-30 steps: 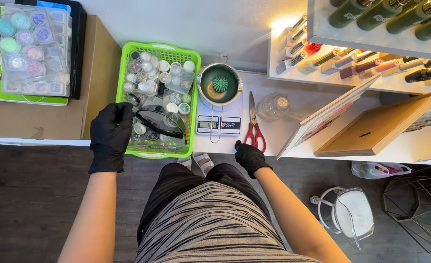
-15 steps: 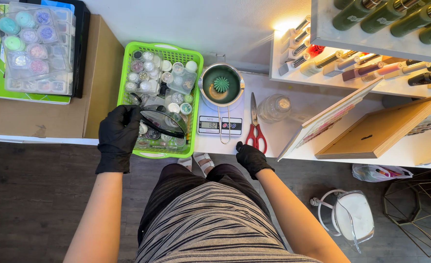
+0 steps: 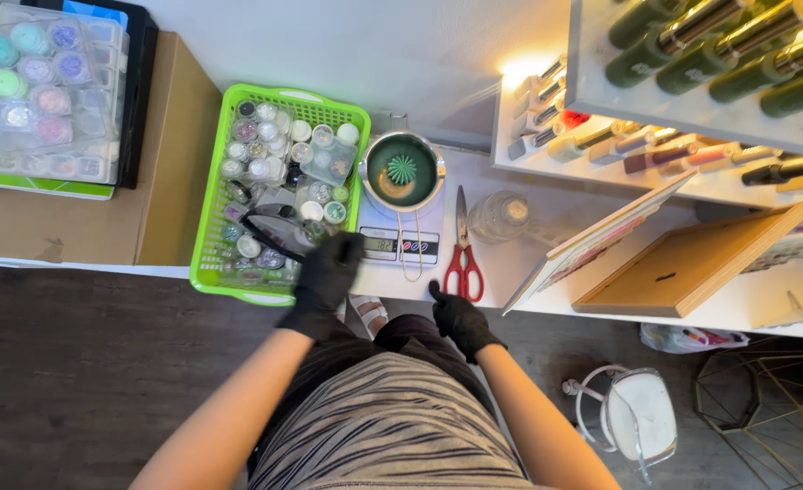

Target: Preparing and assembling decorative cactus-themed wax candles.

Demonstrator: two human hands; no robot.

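Gloved in black, the left hand (image 3: 326,277) hangs over the near right corner of the green basket (image 3: 204,204), its fingers curled down toward a clear, dark-rimmed round lid (image 3: 273,229) that lies tilted on the small jars; whether the fingertips actually pinch the lid's edge cannot be told, since the back of the hand hides them. The basket sits on the white counter (image 3: 510,259), packed with little round pots of glitter (image 3: 265,150) in pale and pastel shades. Just right of this hand stands a small white digital scale (image 3: 400,243) carrying a metal pot (image 3: 405,171) with a green ridged piece in its middle; the pot's wire handle reaches down over the scale's display. The right hand (image 3: 459,319), also gloved in black, rests at the counter's near edge with fingers loosely curled and the thumb raised, holding nothing. Red-handled scissors (image 3: 460,249) lie just above it, closed, blades pointing away. Farther right are a clear plastic bottle (image 3: 501,216) on its side and a wooden frame (image 3: 692,263).
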